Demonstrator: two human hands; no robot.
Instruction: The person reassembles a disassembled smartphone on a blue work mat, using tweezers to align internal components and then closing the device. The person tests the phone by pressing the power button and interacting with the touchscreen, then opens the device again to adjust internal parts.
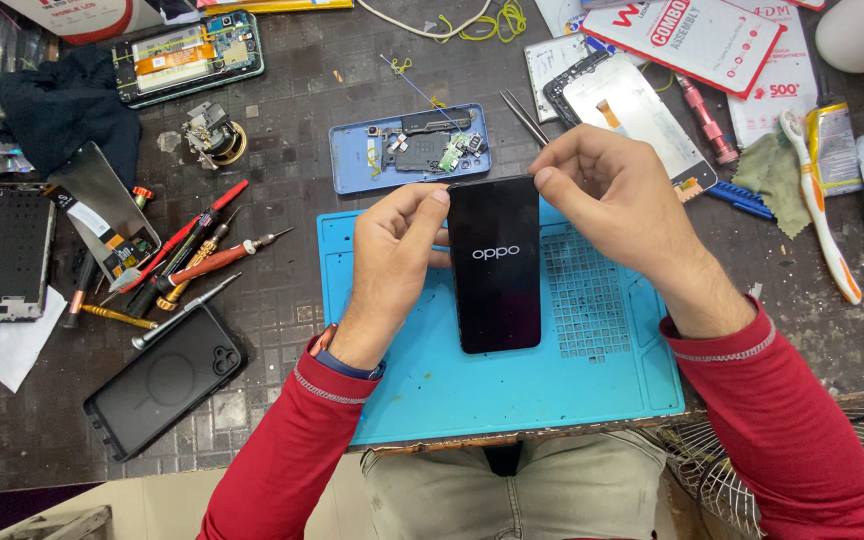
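Your grip sits only on the top edge of the slim black glass-fronted phone (494, 265), whose lit screen shows a white logo. If either thumb slips, the phone could pivot and drop flat against the turquoise silicone work mat (512, 385) beneath your fingers, or slide toward your lap over the mat's near edge. Pressing hard on the glass near that upper corner could, I judge, stress the panel.

Your left hand (392, 270) curls loosely, thumb and forefinger closed on the phone's upper left corner, the other fingers folded beside its left side. Your right hand (612, 205) pinches the upper right corner, fingers bent and close together, nothing else in them. The phone lies lengthwise between your hands on the mat; I cannot tell whether its top is lifted.

Just beyond your fingertips lie a blue phone back shell with exposed black internals (412, 148) and steel tweezers (524, 118); a careless push forward could knock them. Red-handled screwdrivers (202, 260) lie well left of your left hand.
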